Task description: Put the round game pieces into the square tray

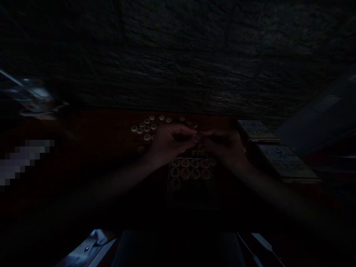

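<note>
My left hand (168,142) and my right hand (228,146) meet at the fingertips above the table. Thumb and fingers are pinched together on both hands, and darkness hides what is between them, if anything. Just below them lies a shallow dark box (191,200). Round wooden Chinese chess pieces (185,173) fill two rows at its far end, and a single piece (175,184) begins a third row at the left. More loose pieces (146,128) are scattered on the table beyond and beside my left hand. Some pieces are partly covered by my hands.
Two flat boxes with writing (257,129) (286,161) lie on the right of the reddish-brown table (105,129). A blurred clear container (36,96) stands at the far left. A stone-block wall (172,66) rises behind the table. The scene is very dark.
</note>
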